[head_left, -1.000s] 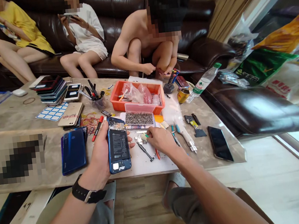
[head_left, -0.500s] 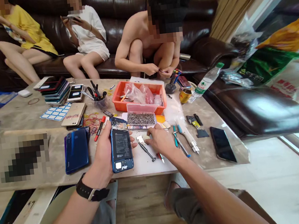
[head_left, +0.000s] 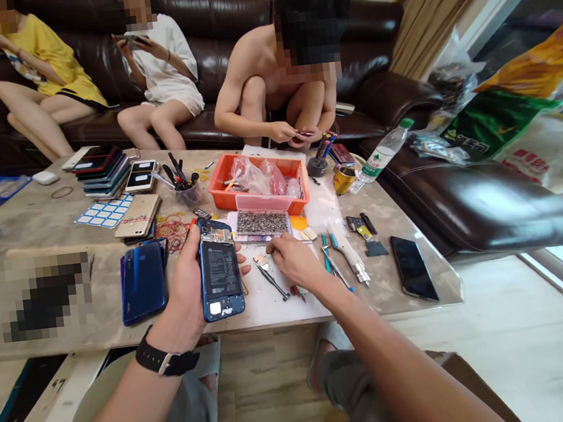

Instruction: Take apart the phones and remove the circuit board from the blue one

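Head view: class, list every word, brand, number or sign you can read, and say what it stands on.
"HUAWEI": on the battery in the opened phone.
"honor": sideways on the back of the blue phone.
Too small or blurred to read: the battery's smaller print, the bottle label, the characters on the green bag and the clear bag, and any other print.

left wrist (head_left: pixel 176 333): 1 black strap (head_left: pixel 148 356), silver buckle (head_left: pixel 165 365) | dark grey trousers (head_left: pixel 347 386) | 2 pale grey slippers (head_left: pixel 338 337)
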### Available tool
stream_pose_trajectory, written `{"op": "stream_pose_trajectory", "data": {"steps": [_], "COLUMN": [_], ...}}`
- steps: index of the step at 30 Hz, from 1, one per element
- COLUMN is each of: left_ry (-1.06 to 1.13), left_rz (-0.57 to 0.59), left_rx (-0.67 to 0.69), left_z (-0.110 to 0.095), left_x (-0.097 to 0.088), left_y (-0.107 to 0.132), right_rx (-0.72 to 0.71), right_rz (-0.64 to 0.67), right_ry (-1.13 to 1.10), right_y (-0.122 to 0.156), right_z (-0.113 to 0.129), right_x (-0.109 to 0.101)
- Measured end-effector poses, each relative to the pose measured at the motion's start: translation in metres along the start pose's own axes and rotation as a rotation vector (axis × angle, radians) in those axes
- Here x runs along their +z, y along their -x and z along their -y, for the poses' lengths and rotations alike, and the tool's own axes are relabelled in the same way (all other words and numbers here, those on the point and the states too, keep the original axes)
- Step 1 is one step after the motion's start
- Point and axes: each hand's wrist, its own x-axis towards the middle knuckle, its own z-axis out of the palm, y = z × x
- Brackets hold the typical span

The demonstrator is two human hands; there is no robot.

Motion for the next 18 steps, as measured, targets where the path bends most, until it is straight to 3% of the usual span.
{"op": "stream_pose_trajectory", "data": {"steps": [11,18], "left_ry": [0.016,0.059], "left_rz": [-0.087,-0.136], "left_rx": [0.050,0.033], "left_z": [-0.021,-0.029], "left_x": [-0.010,-0.018], "left_y": [0.005,0.009], "right_rx": [0.070,0.067], "right_rz": [0.142,0.140], "right_ry": [0.119,0.111], "right_y": [-0.010,-0.009], "right_z": [0.013,0.012], "right_x": [0.014,0.013]}}
